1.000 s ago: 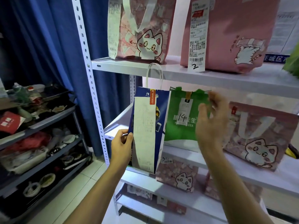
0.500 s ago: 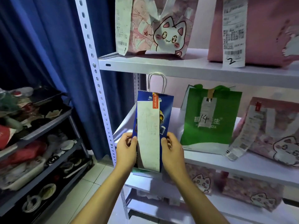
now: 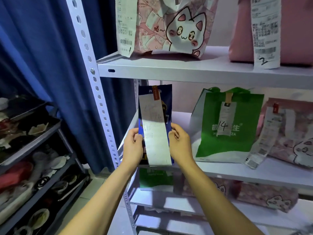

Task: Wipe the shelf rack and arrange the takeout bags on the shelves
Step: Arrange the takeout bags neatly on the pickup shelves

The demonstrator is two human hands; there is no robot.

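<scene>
A narrow blue paper takeout bag (image 3: 166,100) with a long white receipt down its front stands upright at the left end of the middle shelf (image 3: 254,173) of the white rack. My left hand (image 3: 133,147) grips its left edge and my right hand (image 3: 180,144) grips its right edge, both low on the bag. Right of it stands a green bag (image 3: 237,143) marked 14, then a pink cat bag (image 3: 294,143). On the top shelf (image 3: 186,72) sit a pink cat bag (image 3: 171,28) and a plain pink bag (image 3: 294,31) tagged 2.
More green and pink cat bags (image 3: 264,197) fill the lower shelves. The rack's perforated post (image 3: 98,99) stands left of the blue bag, with a blue curtain (image 3: 42,56) behind. A dark cart (image 3: 33,150) with dishes and clutter stands at the left.
My right hand left the green bag and came to the blue bag's right edge. Both hands have carried the blue bag further in under the top shelf.
</scene>
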